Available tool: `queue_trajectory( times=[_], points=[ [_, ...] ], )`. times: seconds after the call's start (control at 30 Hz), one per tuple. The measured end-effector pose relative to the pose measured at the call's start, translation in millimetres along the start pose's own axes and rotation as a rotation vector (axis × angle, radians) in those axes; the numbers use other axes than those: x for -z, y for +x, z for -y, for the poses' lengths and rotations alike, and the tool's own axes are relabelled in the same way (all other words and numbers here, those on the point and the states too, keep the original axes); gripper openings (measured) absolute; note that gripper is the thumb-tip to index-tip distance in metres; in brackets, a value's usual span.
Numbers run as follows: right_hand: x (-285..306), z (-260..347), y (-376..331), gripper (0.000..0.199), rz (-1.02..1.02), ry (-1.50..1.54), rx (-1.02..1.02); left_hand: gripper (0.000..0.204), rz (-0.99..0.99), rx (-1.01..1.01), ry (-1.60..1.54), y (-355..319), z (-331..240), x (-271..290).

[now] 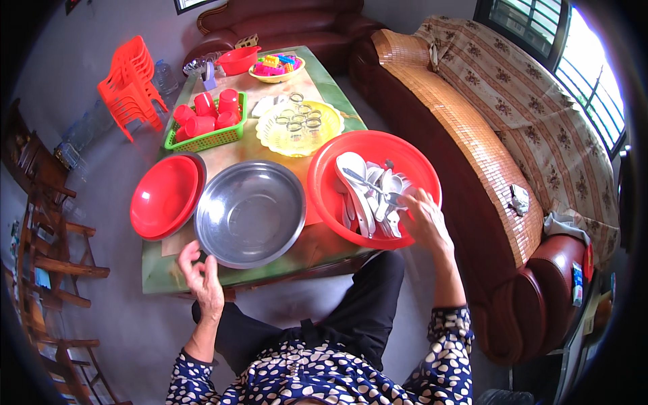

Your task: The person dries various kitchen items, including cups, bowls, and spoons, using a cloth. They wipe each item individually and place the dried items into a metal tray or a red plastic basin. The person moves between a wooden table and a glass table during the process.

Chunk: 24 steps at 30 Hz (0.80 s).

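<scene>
Basin (251, 210), round, glossy, grey, sits just beyond the loosely curled, empty left hand (204, 283); smooth, pale spoons (362, 202) lie left of the right hand (429, 221), its grip unclear.

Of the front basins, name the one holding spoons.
The large red basin on the right, under the right hand; spoons are heaped in it, while the grey basin and left red basin show none.

No lettering or numbers can be read; any print on the blue-and-white packet (578, 284) (far right) is too small.
</scene>
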State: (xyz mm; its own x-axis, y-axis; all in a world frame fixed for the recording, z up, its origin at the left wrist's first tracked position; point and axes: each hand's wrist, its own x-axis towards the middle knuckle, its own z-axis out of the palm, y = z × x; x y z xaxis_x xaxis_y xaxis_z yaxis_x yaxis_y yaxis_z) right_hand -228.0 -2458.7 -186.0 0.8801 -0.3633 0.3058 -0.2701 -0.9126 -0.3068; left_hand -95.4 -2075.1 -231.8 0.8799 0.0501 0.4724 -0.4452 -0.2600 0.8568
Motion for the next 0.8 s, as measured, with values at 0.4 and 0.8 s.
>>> queue_trajectory(
  times=[0.4,0.8],
  points=[
    [-50,-40,38,0.029,0.342,0.107,0.206,0.026,0.720,-0.741,0.163,29,-86,-187],
    [-68,-53,52,0.034,0.126,-0.077,-0.002,0.018,1.190,-0.556,0.315,20,-52,-277]
  ],
)
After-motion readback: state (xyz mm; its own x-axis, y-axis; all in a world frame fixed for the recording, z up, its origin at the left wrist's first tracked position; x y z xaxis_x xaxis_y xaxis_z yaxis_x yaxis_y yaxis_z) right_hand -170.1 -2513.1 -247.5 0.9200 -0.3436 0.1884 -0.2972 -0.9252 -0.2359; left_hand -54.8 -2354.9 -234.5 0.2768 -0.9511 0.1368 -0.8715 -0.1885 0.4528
